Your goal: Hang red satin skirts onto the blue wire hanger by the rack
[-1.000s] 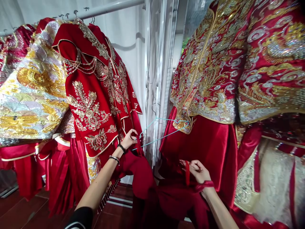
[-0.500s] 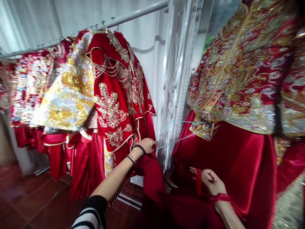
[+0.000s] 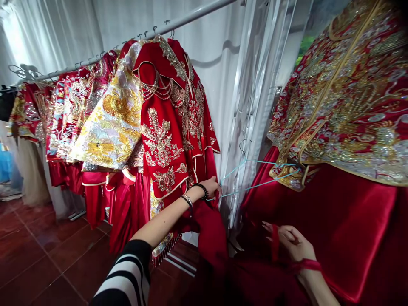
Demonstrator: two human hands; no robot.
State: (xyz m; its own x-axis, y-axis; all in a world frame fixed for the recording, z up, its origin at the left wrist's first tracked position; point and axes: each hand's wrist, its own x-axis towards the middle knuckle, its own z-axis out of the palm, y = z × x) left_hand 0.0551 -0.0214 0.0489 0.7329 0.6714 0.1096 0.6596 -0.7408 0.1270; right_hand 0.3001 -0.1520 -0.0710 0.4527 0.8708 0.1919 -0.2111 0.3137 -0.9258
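Note:
My left hand (image 3: pixel 210 188), with dark bracelets at the wrist, is closed round the left end of a light blue wire hanger (image 3: pixel 270 162). Dark red cloth (image 3: pixel 212 229) hangs just below that hand, and a bit of red cloth shows at its fingertips. The hanger lies tilted, its hook pointing up and its far end by the hem of an embroidered jacket (image 3: pixel 344 102). Lower right, my right hand (image 3: pixel 298 244) has its fingers closed on a red strap (image 3: pixel 274 242). Another red band (image 3: pixel 307 265) crosses its wrist.
Red and gold embroidered garments hang close together on a metal rail (image 3: pixel 191 20) at left. The nearest is a red jacket (image 3: pixel 165 140) with beading. Pale upright poles (image 3: pixel 244 93) stand before a white curtain (image 3: pixel 210 76). Red satin (image 3: pixel 344 221) hangs at right. The floor (image 3: pixel 47 255) is red tile.
The view has swung left, so most things sit further right in the picture. My left fingers have curled down at the hanger's end, with red cloth at their tips. My right hand keeps the strap.

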